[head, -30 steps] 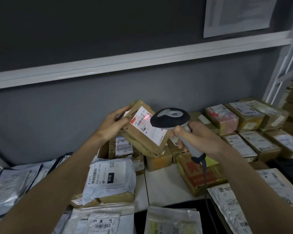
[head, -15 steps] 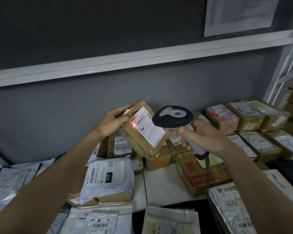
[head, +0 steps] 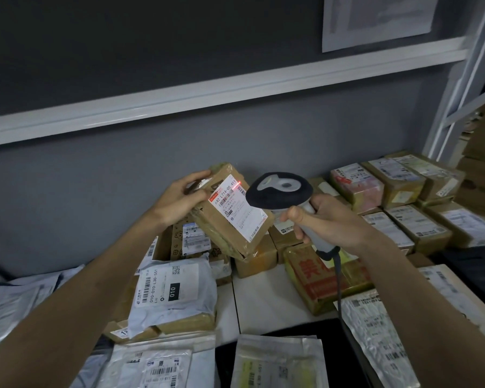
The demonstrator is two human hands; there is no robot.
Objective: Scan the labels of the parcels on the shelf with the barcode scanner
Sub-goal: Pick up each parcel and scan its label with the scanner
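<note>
My left hand grips the top left end of a brown cardboard parcel, held tilted above the shelf. Its white label faces me, and a red scanner dot glows at the label's upper edge beside the barcode. My right hand is curled round the grey handle of the barcode scanner, whose black head sits just right of the label and points at it. A dark cable hangs from the handle's base.
Taped brown boxes with labels fill the shelf's back right. A yellow box with red print lies under my right wrist. A grey poly bag marked 010 and several flat mailers lie at the front and left. A white shelf rail crosses above.
The red scanner dot has shifted from the label's left corner to its upper edge. The parcel and scanner stayed nearly where they were.
</note>
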